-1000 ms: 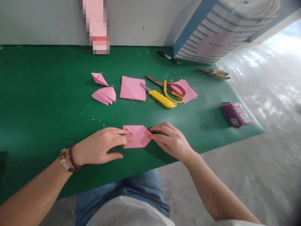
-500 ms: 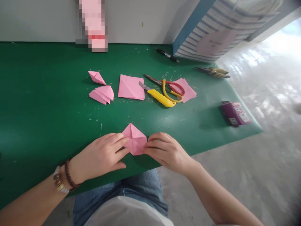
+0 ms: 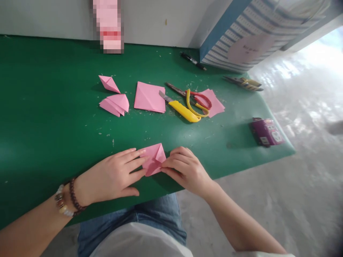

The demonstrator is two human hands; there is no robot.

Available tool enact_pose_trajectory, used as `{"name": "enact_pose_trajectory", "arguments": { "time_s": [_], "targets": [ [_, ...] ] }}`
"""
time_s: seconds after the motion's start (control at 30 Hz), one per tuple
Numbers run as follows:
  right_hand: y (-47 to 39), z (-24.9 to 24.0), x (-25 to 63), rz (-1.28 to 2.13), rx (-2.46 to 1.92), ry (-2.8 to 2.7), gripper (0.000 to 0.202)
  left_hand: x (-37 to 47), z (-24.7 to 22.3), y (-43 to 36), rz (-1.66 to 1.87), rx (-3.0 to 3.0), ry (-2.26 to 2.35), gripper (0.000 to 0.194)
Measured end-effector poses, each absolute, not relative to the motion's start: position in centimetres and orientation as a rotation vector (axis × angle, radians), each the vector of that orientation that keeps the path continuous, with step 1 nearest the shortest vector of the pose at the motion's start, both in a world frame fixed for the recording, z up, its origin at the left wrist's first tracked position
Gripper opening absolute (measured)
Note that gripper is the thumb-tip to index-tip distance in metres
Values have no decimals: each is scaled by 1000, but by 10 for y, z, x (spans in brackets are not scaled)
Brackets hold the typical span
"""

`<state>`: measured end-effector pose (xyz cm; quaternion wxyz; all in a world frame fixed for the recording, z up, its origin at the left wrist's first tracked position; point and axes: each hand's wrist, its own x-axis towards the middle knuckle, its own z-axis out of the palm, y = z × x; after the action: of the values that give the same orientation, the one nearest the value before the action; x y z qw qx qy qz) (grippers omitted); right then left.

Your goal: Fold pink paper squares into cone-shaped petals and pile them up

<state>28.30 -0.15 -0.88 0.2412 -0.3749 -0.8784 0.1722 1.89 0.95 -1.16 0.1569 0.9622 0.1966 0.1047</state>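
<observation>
A partly folded sheet of pink paper (image 3: 152, 159) lies on the green tabletop near its front edge. My left hand (image 3: 120, 173) rests with spread fingers, their tips on the paper's left side. Thumb and fingers of my right hand (image 3: 184, 167) pinch the lower right edge, where a flap is turned up. Beyond it sits a stack of square pink papers (image 3: 148, 98). To the left of that stack are two folded pink pieces, a narrow pointed one (image 3: 109, 84) and a wider layered one (image 3: 115, 104).
A yellow-handled knife (image 3: 184, 111) and scissors (image 3: 191, 96) lie by the stack, the scissors partly over more pink paper (image 3: 215, 103). A black pen (image 3: 193, 60), pliers (image 3: 243, 83), a purple box (image 3: 267, 132) and a striped bag (image 3: 235, 39) stand or lie rightward.
My right hand has brought the paper's right side inward and up, so its outline is now tilted with a raised flap. The left hand has stayed on the left side. The view has shifted slightly.
</observation>
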Motion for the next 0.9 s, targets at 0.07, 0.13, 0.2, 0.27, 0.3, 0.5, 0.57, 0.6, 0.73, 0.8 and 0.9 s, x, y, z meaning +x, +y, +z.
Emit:
{"name": "enact_pose_trajectory", "arguments": {
  "time_s": [0.07, 0.13, 0.2, 0.27, 0.3, 0.5, 0.57, 0.6, 0.73, 0.8, 0.9],
  "targets": [
    [-2, -8, 279, 499, -1107, -2374, 7, 19, -11, 8, 310, 2754, 552, 51],
    [-2, -8, 275, 509, -1145, -2364, 7, 20, -11, 7, 332, 2743, 543, 55],
    [-1, -8, 273, 491, -1158, -2375, 8, 21, -11, 7, 347, 2728, 532, 57],
    [0, -7, 272, 463, -1163, -2401, 9, 22, -10, 8, 341, 2715, 515, 59],
    [0, -7, 271, 451, -1164, -2415, 10, 22, -9, 9, 331, 2709, 503, 61],
    [1, -7, 270, 429, -1125, -2453, 11, 22, -8, 11, 281, 2703, 483, 57],
    [1, -7, 269, 415, -1124, -2451, 11, 22, -8, 10, 296, 2702, 489, 57],
    [1, -7, 269, 410, -1128, -2451, 12, 22, -9, 9, 304, 2700, 489, 58],
    [1, -6, 268, 401, -1160, -2453, 14, 22, -9, 9, 325, 2677, 501, 58],
    [1, -6, 267, 398, -1168, -2452, 14, 22, -9, 10, 322, 2667, 505, 57],
    [1, -6, 266, 402, -1173, -2446, 13, 23, -9, 9, 313, 2659, 512, 56]
  ]
}}
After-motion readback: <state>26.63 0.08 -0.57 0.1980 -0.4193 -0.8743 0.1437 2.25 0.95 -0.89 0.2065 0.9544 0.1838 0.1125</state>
